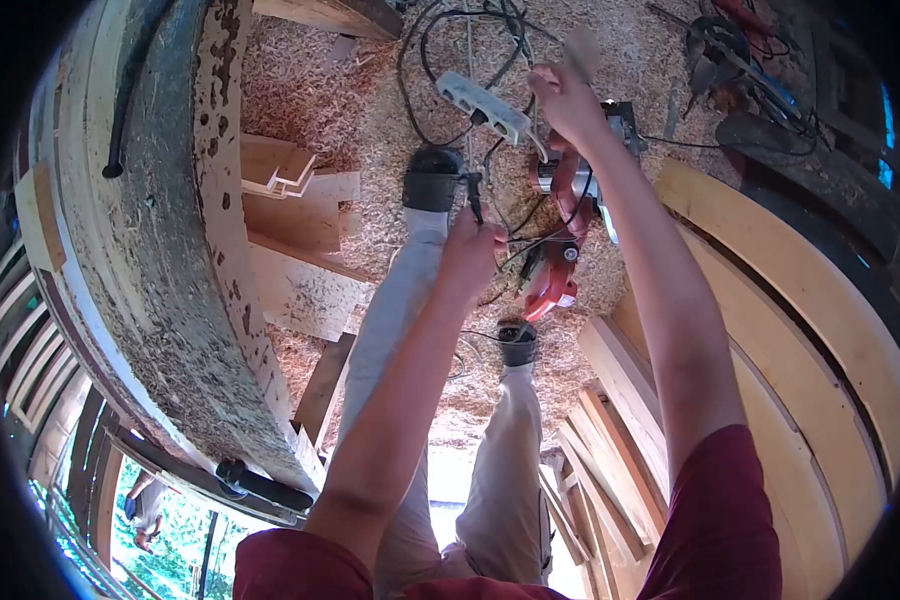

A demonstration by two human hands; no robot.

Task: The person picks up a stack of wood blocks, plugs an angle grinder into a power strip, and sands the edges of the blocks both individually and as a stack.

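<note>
**Cords in both hands above the sawdust floor**

While we are looking down over our legs at a floor covered in shavings, we are gripping a black power cord in our left hand, fingers clenched around it just right of centre in the frame. Our right hand is reaching higher, near the top centre, and is pinching a cord beside the white power strip; we cannot tell exactly which cord it is closing on. A red power tool is lying on the sawdust just below and between the hands, partly hidden by our right forearm. Offcuts of timber are lying left of centre, and stacked planks are filling the lower right.
</note>
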